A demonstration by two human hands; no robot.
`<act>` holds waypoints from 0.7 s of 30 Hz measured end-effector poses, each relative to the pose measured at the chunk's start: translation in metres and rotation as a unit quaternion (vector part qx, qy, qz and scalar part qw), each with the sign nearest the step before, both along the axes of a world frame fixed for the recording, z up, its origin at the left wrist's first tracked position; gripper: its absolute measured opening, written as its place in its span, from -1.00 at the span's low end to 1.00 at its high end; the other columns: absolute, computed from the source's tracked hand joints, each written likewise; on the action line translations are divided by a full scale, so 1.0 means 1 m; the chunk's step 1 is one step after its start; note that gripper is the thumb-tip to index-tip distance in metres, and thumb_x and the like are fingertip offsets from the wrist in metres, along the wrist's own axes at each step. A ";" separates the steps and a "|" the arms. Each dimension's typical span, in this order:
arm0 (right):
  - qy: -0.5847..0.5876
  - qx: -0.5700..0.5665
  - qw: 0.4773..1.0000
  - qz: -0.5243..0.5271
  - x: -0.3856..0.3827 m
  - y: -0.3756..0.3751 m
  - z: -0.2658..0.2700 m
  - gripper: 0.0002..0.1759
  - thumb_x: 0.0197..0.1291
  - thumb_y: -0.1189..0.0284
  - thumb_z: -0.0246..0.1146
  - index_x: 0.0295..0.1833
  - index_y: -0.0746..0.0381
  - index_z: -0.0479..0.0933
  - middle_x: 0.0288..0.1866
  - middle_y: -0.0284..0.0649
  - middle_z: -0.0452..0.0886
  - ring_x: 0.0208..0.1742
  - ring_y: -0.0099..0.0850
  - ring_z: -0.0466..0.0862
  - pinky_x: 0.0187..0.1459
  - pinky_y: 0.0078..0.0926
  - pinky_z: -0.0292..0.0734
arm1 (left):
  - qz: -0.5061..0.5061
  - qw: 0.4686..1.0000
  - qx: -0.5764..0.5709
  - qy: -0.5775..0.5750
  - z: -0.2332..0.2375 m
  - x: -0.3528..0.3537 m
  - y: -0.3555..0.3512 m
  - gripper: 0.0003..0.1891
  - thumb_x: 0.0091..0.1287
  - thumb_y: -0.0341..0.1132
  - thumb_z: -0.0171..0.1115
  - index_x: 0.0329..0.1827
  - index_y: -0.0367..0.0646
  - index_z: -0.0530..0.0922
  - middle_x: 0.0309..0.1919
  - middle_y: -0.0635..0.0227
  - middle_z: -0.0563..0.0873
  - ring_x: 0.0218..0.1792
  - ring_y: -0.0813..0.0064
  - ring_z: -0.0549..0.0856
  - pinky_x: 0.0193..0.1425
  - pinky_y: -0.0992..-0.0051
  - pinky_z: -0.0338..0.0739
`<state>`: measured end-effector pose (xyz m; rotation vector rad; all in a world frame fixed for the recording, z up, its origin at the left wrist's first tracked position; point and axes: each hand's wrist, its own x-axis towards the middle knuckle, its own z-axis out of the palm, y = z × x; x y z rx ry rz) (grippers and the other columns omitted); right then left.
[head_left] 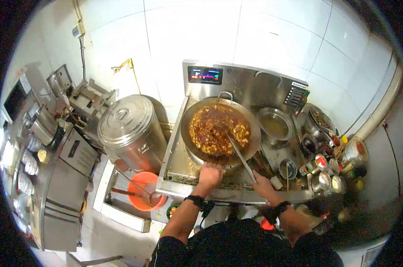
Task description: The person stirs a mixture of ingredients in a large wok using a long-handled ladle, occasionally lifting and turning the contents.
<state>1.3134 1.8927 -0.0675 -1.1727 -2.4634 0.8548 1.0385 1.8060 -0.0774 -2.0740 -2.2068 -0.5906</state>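
A large wok [188, 144] sits on the steel stove, filled with sauce-coated pieces of food [206, 133], brown-red with pale bits. At its near rim my left hand [211, 173] is closed on the wok's edge; the exact grip lies under the fingers. My right hand [264, 186], to the right, wraps round the shaft of a long-handled metal wok utensil [240, 155]. The utensil slants up and left into the wok, and its head is buried in the food, so its shape is hidden. A loop handle [226, 95] rises from the wok's far side.
Right of the wok stands a round metal pot [276, 126] with liquid. Sauce bowls and jars [324, 180] crowd the far right. A big lidded stockpot [128, 127] is to the left, with an orange bucket [141, 180] below. A lit control panel [205, 75] is behind.
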 end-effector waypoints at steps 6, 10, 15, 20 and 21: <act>0.007 -0.104 0.994 -0.030 -0.004 0.015 0.061 -0.26 0.36 0.39 0.19 0.59 0.25 0.12 0.01 0.18 0.68 -0.12 -0.07 0.70 -0.02 -0.16 0.56 | 0.007 1.000 0.005 -0.002 0.010 0.005 -0.005 -0.65 0.35 -0.03 0.18 -0.25 -0.18 0.67 -0.35 0.10 0.74 -0.18 0.08 0.69 0.08 0.14 0.46; -0.025 0.015 0.999 -0.024 -0.016 0.066 0.044 -0.25 0.40 0.39 0.16 0.60 0.26 0.02 0.05 0.26 0.63 -0.09 0.16 0.68 -0.15 0.04 0.52 | 0.007 1.000 -0.011 -0.003 0.006 0.005 -0.002 -0.63 0.37 -0.02 0.16 -0.26 -0.18 0.68 -0.37 0.09 0.74 -0.19 0.08 0.69 0.06 0.14 0.47; -0.004 -0.144 0.989 -0.008 -0.039 0.059 0.021 -0.24 0.42 0.42 0.11 0.64 0.18 -0.03 -0.18 -0.05 0.62 -0.38 -0.19 0.62 -0.39 -0.21 0.54 | 0.023 0.999 -0.017 0.017 0.015 0.007 -0.005 -0.63 0.38 0.00 0.14 -0.26 -0.13 0.70 -0.33 0.11 0.76 -0.16 0.11 0.71 0.10 0.13 0.47; 0.158 -0.478 0.864 -0.034 -0.031 0.008 0.046 -0.26 0.41 0.45 0.11 0.63 0.05 0.03 -0.48 -0.37 0.34 -0.60 -0.59 0.34 -0.61 -0.49 0.34 | 0.035 0.998 -0.054 0.009 0.027 0.010 -0.005 -0.63 0.39 0.02 0.13 -0.26 -0.10 0.71 -0.27 0.14 0.78 -0.13 0.13 0.72 0.13 0.13 0.47; 0.153 -0.467 0.871 -0.026 -0.024 0.002 0.041 -0.26 0.39 0.45 0.12 0.63 0.03 0.05 -0.49 -0.39 0.32 -0.61 -0.62 0.32 -0.62 -0.51 0.31 | 0.034 0.997 -0.063 0.012 0.028 0.010 -0.005 -0.62 0.39 0.02 0.13 -0.27 -0.10 0.71 -0.27 0.14 0.78 -0.14 0.13 0.72 0.12 0.13 0.47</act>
